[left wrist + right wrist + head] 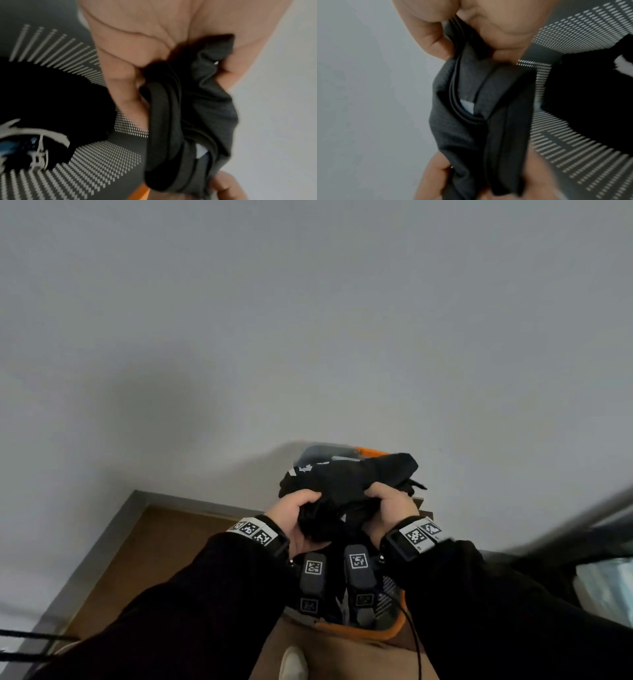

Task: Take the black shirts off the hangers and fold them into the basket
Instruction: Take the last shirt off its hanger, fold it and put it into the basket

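A bunched, folded black shirt hangs between both my hands above the basket, which has an orange rim and grey perforated walls. My left hand grips the shirt's left end and my right hand grips its right end, fingers curled into the cloth. The left wrist view shows folded layers of the shirt squeezed in my left hand. The right wrist view shows the same bundle pinched under my right hand. Another black shirt with a white print lies inside the basket.
A plain grey wall fills most of the head view. A brown floor with a grey skirting edge lies lower left. My shoe stands just before the basket. A blurred dark rail runs at the right.
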The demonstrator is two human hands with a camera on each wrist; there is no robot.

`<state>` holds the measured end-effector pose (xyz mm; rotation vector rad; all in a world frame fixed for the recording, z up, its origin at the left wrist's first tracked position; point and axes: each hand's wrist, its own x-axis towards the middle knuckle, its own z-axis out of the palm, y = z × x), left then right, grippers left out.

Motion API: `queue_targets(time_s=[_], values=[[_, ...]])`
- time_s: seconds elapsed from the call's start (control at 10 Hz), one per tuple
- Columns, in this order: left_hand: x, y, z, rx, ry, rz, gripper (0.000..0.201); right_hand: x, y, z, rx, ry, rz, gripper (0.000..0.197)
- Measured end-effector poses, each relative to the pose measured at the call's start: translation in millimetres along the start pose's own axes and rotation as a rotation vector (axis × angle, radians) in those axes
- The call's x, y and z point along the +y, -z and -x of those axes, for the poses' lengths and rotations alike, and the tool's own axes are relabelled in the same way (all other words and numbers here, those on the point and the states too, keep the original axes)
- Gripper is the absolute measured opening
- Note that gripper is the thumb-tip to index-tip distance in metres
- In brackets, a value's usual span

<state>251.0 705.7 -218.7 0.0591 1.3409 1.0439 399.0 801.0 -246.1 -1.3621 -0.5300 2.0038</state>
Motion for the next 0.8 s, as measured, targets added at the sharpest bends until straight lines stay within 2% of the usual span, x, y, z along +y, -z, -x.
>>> queue_targets(time_s=[0.1,0.2,0.3,0.4,0.5,0.6,0.7,0.8], values=[[17.3,22.7,-37.3,0.119,0.04,-0.195,0.023,41.1,29.3,-70.7,0.221,-0.06,0.124,0.083],[11.7,49.7,-102.5,0.124,0.076,-0.43,0.054,82.5,59.9,-124.3,0.36,-0.109,0.143,0.098],[19.9,47.0,-117.4,0.082,-0.066,-0.766,0.085,68.0,29.8,-70.8,0.42,-0.158,0.08,0.099],[36.7,41.4,-113.4,0.006,-0.226,-0.942,0.083,48.4,-0.1,-38.8,0.397,-0.111,0.054,0.07],[45.1,43.6,-123.6,-0.017,-0.208,-1.116,0.086,52.1,0.7,-43.6,0.418,-0.17,0.097,0.051],[38.0,51.8,-134.9,-0.013,-0.183,-1.161,0.093,60.0,-0.4,-38.1,0.364,-0.329,0.2,0.023],[36.3,56.0,-125.5,-0.028,-0.264,-1.105,0.046,59.6,-2.2,-35.6,0.307,-0.375,0.213,0.019],[37.3,66.0,-122.3,0.047,-0.408,-1.055,0.028,45.9,-3.4,-34.8,0.312,-0.279,0.272,0.017]])
